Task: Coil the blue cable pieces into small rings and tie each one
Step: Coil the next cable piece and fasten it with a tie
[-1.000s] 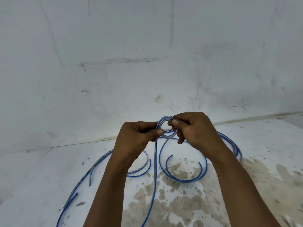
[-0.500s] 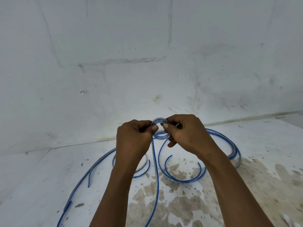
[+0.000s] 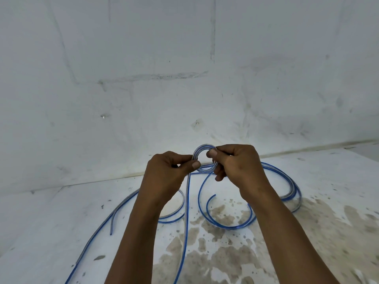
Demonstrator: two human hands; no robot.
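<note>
Blue ring is sitting up in the air between both hands, left and right each pinching a side, while its tail is dangling over loose cable lying on the stained surface.

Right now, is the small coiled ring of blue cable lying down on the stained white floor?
No, the small coiled ring of blue cable is held up between the left hand and the right hand, above the stained white floor.

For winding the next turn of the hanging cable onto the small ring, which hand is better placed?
Probably the left hand: the loose cable tail hangs straight down from its fingers. The right hand pinches the ring and can steady it.
</note>
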